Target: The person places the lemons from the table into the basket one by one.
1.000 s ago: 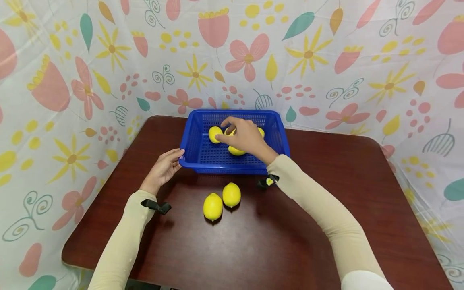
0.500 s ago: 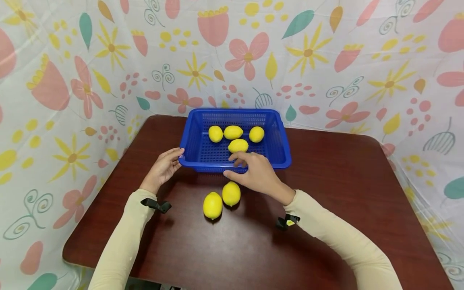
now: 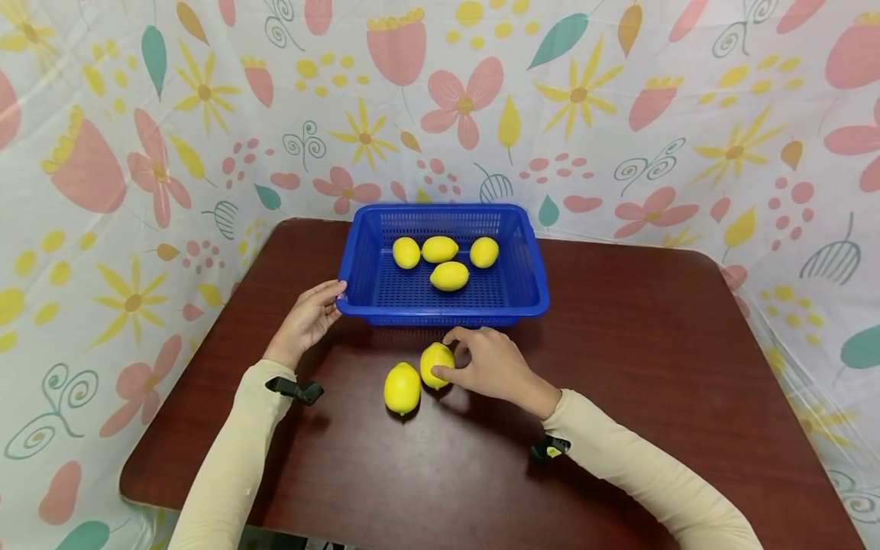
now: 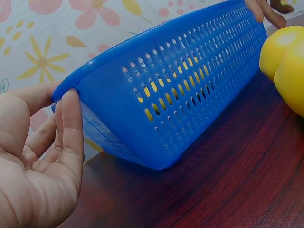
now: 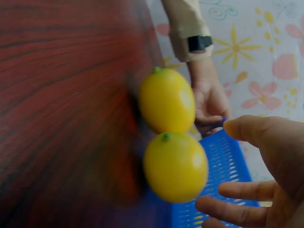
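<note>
My left hand [image 3: 307, 324] pinches the near left corner of a blue plastic basket [image 3: 440, 312]; the left wrist view shows thumb and fingers [image 4: 71, 114] on its rim. Two yellow lemons lie on the table before the basket. Around the right-hand lemon [image 3: 434, 362] my right hand [image 3: 496, 368] spreads its thumb and fingers. A gap shows between them and that lemon [image 5: 175, 167] in the right wrist view. Just left of it sits the other lemon [image 3: 402, 389]. Several more lemons [image 3: 450, 276] lie inside the basket.
The dark brown wooden table [image 3: 639, 344] has rounded corners. A white curtain [image 3: 577, 153] with a flower print hangs behind it and along the sides. The basket stands near the table's back edge.
My right hand has come out of the basket, back over its front rim, and down to the right-hand loose lemon. The left hand has stayed at the basket's corner.
</note>
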